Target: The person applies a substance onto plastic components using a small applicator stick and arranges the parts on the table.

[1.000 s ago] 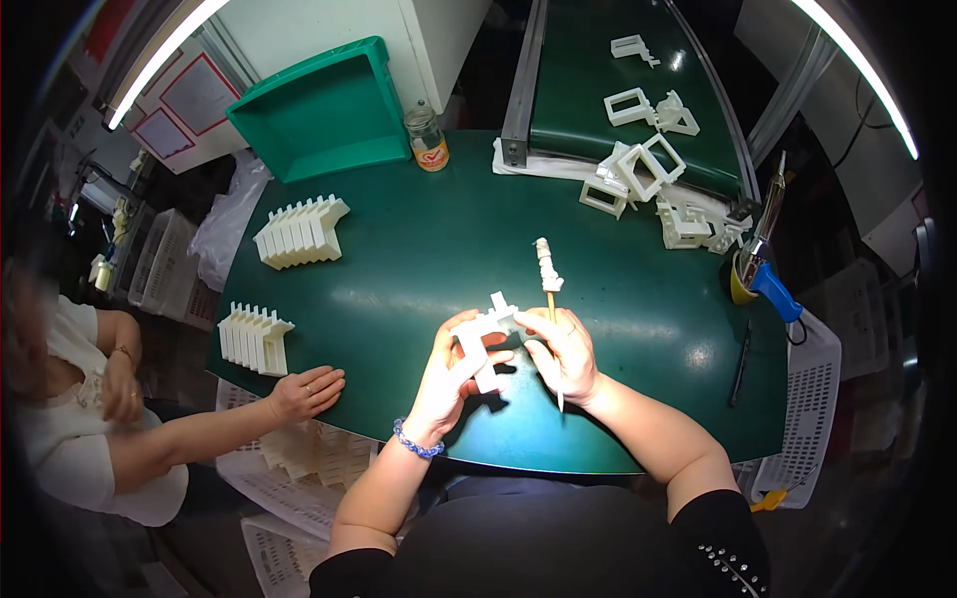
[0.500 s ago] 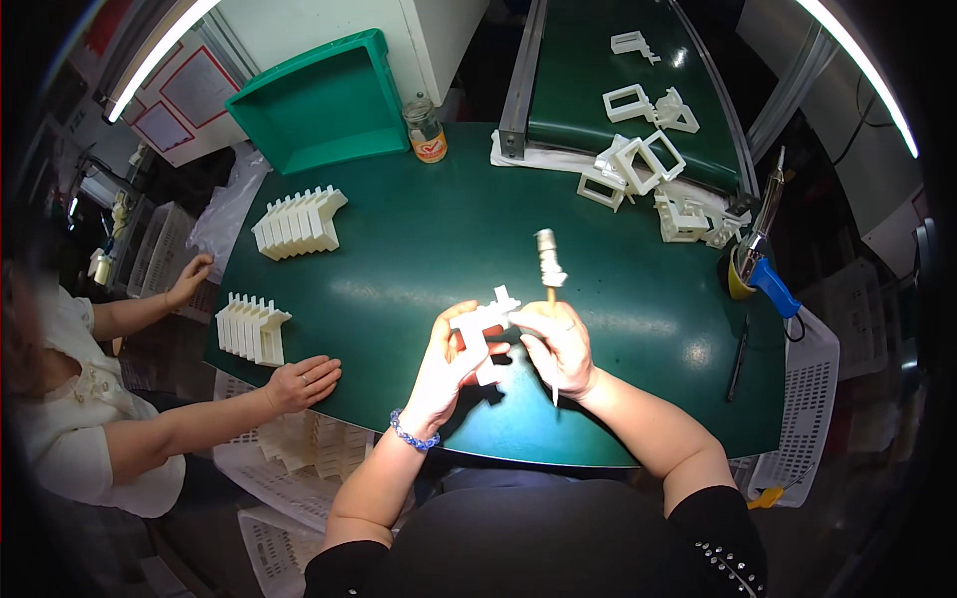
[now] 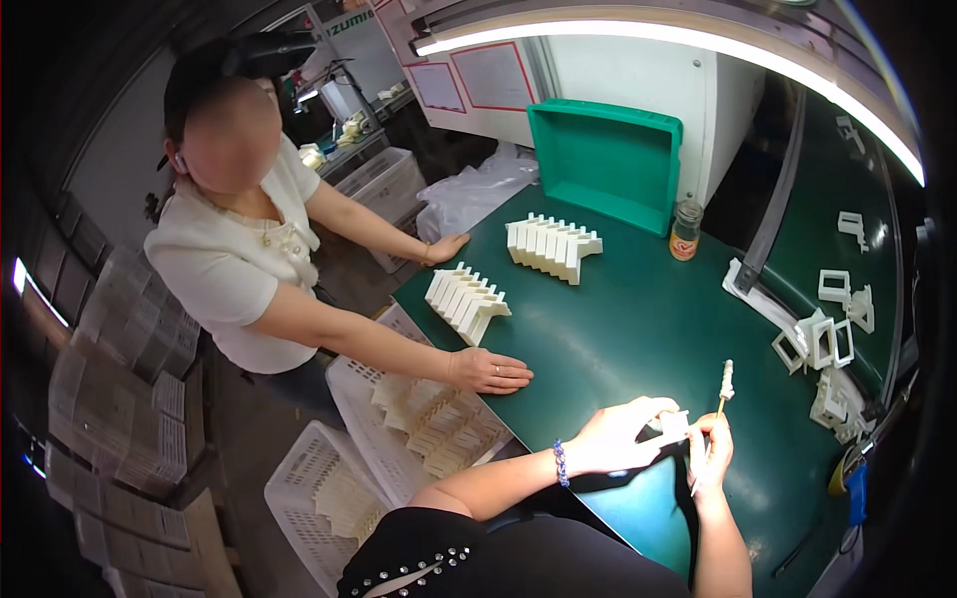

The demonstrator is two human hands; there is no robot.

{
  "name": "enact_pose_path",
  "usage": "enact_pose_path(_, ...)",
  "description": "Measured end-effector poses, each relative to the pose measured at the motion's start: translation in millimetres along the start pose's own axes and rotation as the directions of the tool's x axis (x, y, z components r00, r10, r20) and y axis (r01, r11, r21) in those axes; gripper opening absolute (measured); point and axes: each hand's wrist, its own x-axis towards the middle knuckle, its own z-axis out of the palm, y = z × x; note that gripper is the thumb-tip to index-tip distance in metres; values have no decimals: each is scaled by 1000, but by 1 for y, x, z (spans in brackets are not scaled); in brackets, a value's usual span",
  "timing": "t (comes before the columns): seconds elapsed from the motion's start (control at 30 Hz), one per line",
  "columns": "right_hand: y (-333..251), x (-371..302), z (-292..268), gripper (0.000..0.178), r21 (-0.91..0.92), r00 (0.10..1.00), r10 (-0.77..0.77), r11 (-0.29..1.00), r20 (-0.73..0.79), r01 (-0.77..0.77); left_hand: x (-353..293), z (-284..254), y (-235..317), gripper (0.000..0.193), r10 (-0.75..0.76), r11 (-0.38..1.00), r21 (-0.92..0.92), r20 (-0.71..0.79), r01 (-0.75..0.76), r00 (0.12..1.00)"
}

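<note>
My left hand [image 3: 623, 435], with a blue beaded bracelet at the wrist, grips a small white plastic part [image 3: 675, 426] over the near side of the green table. Close beside it, my right hand [image 3: 711, 454] is closed round a thin stick [image 3: 727, 381]. White material is wrapped round the stick's upper end, which points away from me. The right fingertips are at the part's edge; whether they touch it I cannot tell. Two rows of stacked white plastic parts, a nearer one [image 3: 465, 302] and a farther one [image 3: 551, 247], stand on the left of the table.
A co-worker's hand [image 3: 490, 371] rests on the left table edge. Behind stand a green bin [image 3: 608, 164] and a glass jar [image 3: 686, 231]. Loose white frames [image 3: 821, 341] lie by the conveyor [image 3: 817, 199]. A blue-handled tool [image 3: 857, 495] is at right; white baskets [image 3: 344, 389] stand below left.
The view has swung left, so the table and both my hands appear farther right. The part is seen from another side, still in my left hand; the stick stays in my right.
</note>
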Motion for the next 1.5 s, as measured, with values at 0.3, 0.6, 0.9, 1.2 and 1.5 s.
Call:
enact_pose_path(0.3, 12, -6, 5, 13, 62, 992, 122, 991, -33, -120, 2, -6, 4, 46, 30, 999, 38, 25, -31, 999)
enact_pose_path(0.6, 16, -6, 5, 13, 44, 984, 179, 983, -13, -179, 4, -4, 4, 43, 10, 996, 93, 58, -15, 998)
enact_pose_path(0.9, 27, -10, 5, 14, 117, 964, 266, 957, 19, -266, 7, -7, 1, 44, 66, 994, 82, 51, -70, 997)
enact_pose_path(1.2, 18, -8, 6, 13, 200, 911, 404, 889, 79, -411, 11, -15, -19, 56, 203, 973, 96, 89, -211, 975)
enact_pose_path(1.5, 24, -13, -7, 15, 369, 831, 541, 803, -125, -467, 21, 8, -26, 47, 38, 604, -782, 219, 152, 975)
